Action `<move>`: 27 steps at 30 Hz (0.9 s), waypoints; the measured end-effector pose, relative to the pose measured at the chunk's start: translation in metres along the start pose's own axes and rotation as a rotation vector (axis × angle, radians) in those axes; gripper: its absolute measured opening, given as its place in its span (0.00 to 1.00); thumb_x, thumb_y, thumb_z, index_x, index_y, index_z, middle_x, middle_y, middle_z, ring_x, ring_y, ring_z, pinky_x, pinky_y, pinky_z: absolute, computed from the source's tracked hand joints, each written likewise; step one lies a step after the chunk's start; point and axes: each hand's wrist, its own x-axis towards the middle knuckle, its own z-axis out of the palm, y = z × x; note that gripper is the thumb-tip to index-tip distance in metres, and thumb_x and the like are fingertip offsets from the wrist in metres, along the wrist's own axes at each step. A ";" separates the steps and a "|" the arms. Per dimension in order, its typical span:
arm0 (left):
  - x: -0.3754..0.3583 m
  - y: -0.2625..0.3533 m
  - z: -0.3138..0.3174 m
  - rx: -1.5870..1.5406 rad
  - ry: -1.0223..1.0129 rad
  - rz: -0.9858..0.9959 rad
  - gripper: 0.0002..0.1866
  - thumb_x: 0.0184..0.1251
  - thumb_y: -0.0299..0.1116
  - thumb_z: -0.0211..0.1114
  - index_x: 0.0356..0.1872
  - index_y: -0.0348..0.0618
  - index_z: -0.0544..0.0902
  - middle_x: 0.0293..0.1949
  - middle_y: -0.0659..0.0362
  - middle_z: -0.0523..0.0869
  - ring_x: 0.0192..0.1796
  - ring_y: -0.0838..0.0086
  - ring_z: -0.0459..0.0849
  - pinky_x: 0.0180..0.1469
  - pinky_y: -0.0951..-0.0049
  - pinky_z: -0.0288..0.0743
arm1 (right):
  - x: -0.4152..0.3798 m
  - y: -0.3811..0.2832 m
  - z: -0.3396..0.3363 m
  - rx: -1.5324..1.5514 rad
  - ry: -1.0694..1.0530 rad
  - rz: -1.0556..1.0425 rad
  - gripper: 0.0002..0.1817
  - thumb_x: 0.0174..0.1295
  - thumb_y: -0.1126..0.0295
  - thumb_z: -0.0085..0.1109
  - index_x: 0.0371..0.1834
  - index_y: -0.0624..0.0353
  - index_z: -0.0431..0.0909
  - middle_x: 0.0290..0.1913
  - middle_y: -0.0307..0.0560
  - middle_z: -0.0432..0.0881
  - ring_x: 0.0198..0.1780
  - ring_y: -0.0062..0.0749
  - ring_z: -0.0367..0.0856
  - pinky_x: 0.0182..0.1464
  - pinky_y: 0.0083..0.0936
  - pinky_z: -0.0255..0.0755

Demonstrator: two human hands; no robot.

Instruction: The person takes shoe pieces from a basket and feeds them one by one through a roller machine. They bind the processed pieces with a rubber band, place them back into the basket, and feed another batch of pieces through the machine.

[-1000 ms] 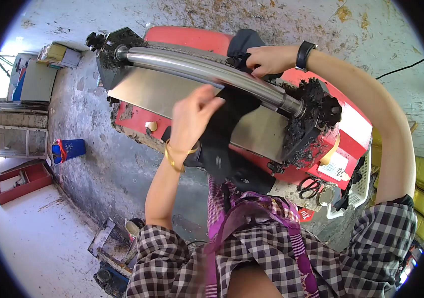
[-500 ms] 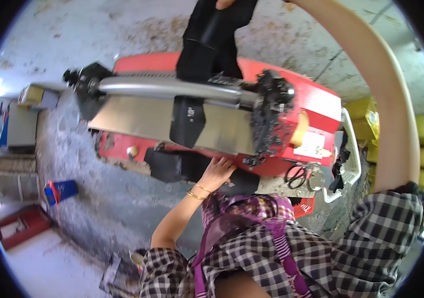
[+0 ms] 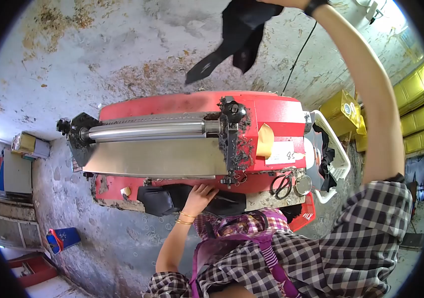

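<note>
A red machine (image 3: 276,111) carries a shiny steel roller (image 3: 145,131) and a flat steel plate (image 3: 157,159). My right hand (image 3: 284,2) is raised high above it at the top edge of view, holding a black fabric piece (image 3: 239,35) that hangs free in the air. My left hand (image 3: 199,192) rests on a stack of black fabric pieces (image 3: 165,198) lying on the machine's front ledge, fingers spread over them. Dark greasy debris clings to the roller's right-hand mount (image 3: 232,134).
Scissors (image 3: 282,185) and a round tin lid (image 3: 302,185) lie on the ledge to the right. A white basket (image 3: 339,159) with dark fabric stands beside the machine, yellow crates (image 3: 413,107) farther right. A cable (image 3: 299,54) runs across the stained concrete floor.
My right hand lifted the black fabric off the roller and up clear of the machine. My left hand dropped from the roller to the stack on the front ledge.
</note>
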 end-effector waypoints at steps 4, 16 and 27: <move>-0.004 -0.002 -0.017 0.027 0.004 -0.029 0.18 0.49 0.32 0.62 0.45 0.50 0.83 0.46 0.62 0.79 0.52 0.68 0.76 0.55 0.66 0.70 | -0.069 -0.086 -0.040 -0.235 0.031 0.068 0.10 0.50 0.68 0.61 0.24 0.61 0.70 0.29 0.46 0.73 0.30 0.33 0.74 0.28 0.31 0.68; -0.017 0.000 -0.064 -0.067 0.090 -0.032 0.21 0.54 0.34 0.65 0.52 0.47 0.79 0.52 0.59 0.78 0.56 0.64 0.75 0.59 0.59 0.67 | -0.240 -0.297 0.075 0.312 -0.204 0.002 0.21 0.51 0.64 0.62 0.48 0.59 0.75 0.52 0.49 0.71 0.45 0.38 0.77 0.43 0.29 0.76; 0.025 0.045 -0.097 -0.635 0.612 -0.464 0.06 0.65 0.28 0.58 0.38 0.38 0.81 0.36 0.54 0.84 0.41 0.66 0.82 0.48 0.69 0.74 | -0.095 -0.371 0.111 2.403 0.058 0.753 0.22 0.71 0.64 0.48 0.15 0.56 0.65 0.13 0.32 0.65 0.15 0.18 0.60 0.18 0.17 0.53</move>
